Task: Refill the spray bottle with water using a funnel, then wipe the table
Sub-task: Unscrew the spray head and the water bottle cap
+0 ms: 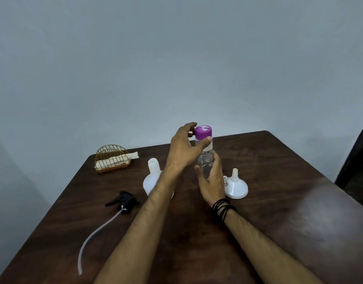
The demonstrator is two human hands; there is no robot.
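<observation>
A clear water bottle (206, 158) with a purple cap (203, 132) stands upright at mid-table. My left hand (184, 148) grips its cap and neck from the left. My right hand (212, 181) wraps around the lower body, with black cords on that wrist. Left of the bottle, partly behind my left forearm, stands the white spray bottle (153, 177) with its neck uncapped. Its black trigger head (124, 199) lies on the table at the left, and a long clear tube (96, 232) trails toward me. A white funnel (235, 186) rests upside down on the right.
At the back left, a gold wire holder (112, 159) contains a folded beige cloth (117, 160). The dark wooden table (278, 201) ends against a grey wall. Beyond the right edge there is something dark (356, 160).
</observation>
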